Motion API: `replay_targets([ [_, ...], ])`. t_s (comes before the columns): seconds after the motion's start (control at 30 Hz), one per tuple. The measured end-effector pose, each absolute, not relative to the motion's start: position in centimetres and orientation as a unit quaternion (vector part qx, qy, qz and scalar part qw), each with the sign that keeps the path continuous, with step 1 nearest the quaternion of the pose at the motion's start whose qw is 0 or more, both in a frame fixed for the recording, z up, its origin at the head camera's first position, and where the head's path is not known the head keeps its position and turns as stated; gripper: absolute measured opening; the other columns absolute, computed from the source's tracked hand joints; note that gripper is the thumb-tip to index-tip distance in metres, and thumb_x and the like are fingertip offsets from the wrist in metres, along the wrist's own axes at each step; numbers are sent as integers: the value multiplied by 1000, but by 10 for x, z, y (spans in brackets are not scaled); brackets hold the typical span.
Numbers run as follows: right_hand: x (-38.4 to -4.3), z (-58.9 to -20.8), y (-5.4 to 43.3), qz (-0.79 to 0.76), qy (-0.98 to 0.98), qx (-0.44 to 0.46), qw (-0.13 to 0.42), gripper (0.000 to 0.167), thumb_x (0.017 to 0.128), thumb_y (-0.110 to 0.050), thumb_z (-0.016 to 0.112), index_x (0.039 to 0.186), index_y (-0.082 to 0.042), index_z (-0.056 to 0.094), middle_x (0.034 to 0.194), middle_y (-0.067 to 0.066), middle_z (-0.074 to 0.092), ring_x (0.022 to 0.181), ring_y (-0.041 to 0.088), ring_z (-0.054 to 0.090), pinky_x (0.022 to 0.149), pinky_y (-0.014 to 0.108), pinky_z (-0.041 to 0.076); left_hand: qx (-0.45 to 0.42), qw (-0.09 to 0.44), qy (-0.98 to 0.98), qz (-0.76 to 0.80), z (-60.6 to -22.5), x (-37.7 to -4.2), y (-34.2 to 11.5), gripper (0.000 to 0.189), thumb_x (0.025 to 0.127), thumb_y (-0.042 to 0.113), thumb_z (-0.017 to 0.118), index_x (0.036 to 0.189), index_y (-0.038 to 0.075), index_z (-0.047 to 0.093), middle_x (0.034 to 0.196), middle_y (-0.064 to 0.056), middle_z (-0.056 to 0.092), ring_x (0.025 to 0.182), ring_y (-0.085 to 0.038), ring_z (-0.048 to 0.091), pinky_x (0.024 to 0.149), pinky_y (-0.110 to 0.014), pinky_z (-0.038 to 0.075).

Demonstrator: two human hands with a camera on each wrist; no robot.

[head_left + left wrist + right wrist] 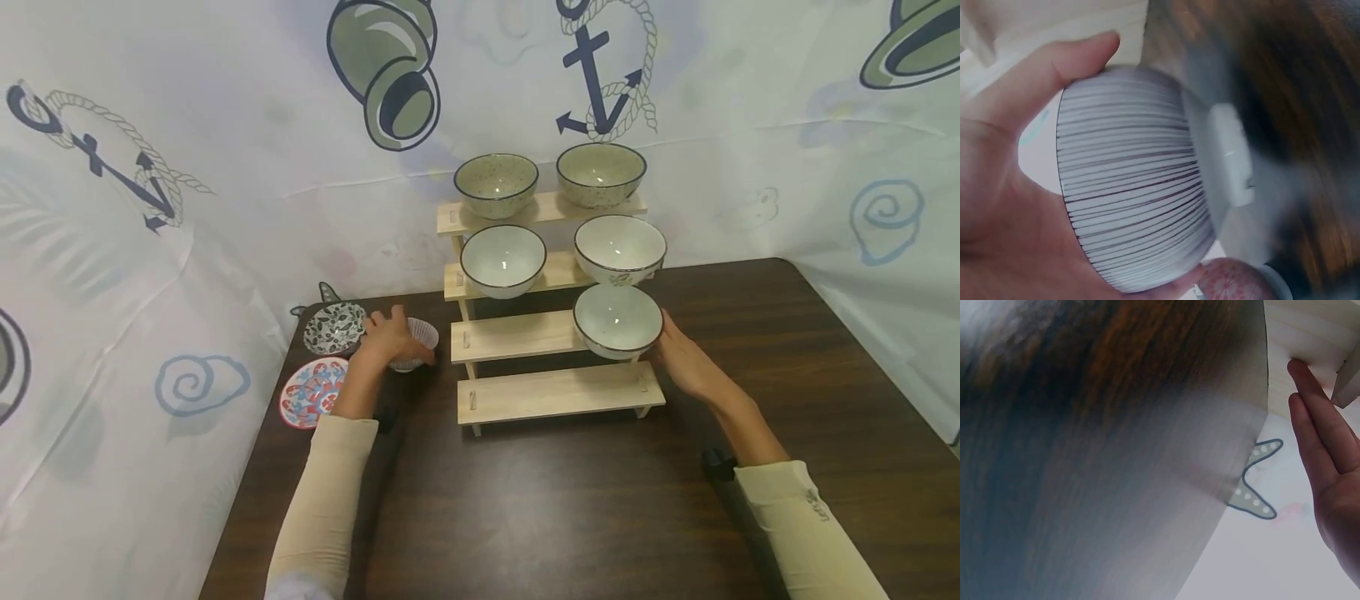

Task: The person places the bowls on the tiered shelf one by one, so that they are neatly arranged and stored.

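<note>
Left hand (pixel 388 338): striped bowl (pixel 1132 181) gripped at rim.
Right hand (pixel 686 358): fingers held straight beside nearest white bowl (pixel 617 321); contact unclear.
Risk: white bowl could be tipped by nudge.

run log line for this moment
left hand: grips striped bowl | right hand: beside lowest white bowl at wooden stand | plate: on table
</note>
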State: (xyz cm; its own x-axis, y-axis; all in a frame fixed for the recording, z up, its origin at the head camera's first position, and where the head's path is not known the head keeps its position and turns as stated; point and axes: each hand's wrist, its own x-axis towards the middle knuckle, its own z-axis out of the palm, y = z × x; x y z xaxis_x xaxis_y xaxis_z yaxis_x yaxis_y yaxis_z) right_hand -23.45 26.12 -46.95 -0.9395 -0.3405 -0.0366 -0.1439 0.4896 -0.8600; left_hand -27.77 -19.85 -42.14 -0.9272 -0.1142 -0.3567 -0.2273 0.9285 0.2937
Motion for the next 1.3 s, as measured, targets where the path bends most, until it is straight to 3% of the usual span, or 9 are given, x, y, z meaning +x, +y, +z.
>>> replay_targets([
  [0.17, -235, -471, 262, -486, 856, -145, 101, 69, 113, -50, 17, 166, -16, -11, 174, 17, -6, 154, 53, 20, 110, 73, 37, -102, 181, 961, 181, -415, -269, -201, 118, 81, 48, 78, 163, 1, 8, 161, -43, 9, 152, -59, 8, 116, -71, 32],
  [0.33, -234, -470, 263, -481, 859, -144, 101, 69, 113, -51, 17, 166, -18, -12, 174, 18, -7, 155, 53, 19, 110, 73, 37, -109, 123, 961, 220, -411, -259, -201, 110, 81, 53, 74, 162, 2, 18, 159, -42, 19, 149, -60, 17, 113, -72, 34],
  [0.67, -233, -470, 263, -479, 860, -141, 103, 70, 113, -51, 16, 166, -16, -12, 174, 17, -9, 154, 54, 22, 111, 72, 37, -81, 30, 962, 258, -406, -249, -201, 109, 76, 54, 80, 160, 8, 28, 150, -38, 33, 145, -55, 26, 114, -67, 33],
  [1.0, -234, -471, 263, -487, 855, -148, 100, 69, 113, -51, 18, 166, -18, -11, 174, 16, -7, 155, 51, 19, 111, 73, 37, 26, 53, 961, 270, -398, -237, -223, 110, 78, 45, 84, 163, 11, 23, 158, -33, 28, 147, -51, 26, 111, -71, 35],
  [1.3, -235, -471, 263, -485, 857, -146, 99, 69, 113, -51, 18, 166, -20, -11, 175, 16, -5, 155, 51, 20, 110, 73, 37, 100, 62, 953, 280, -395, -224, -239, 114, 73, 39, 90, 163, 17, 24, 163, -22, 29, 152, -43, 23, 114, -71, 32],
])
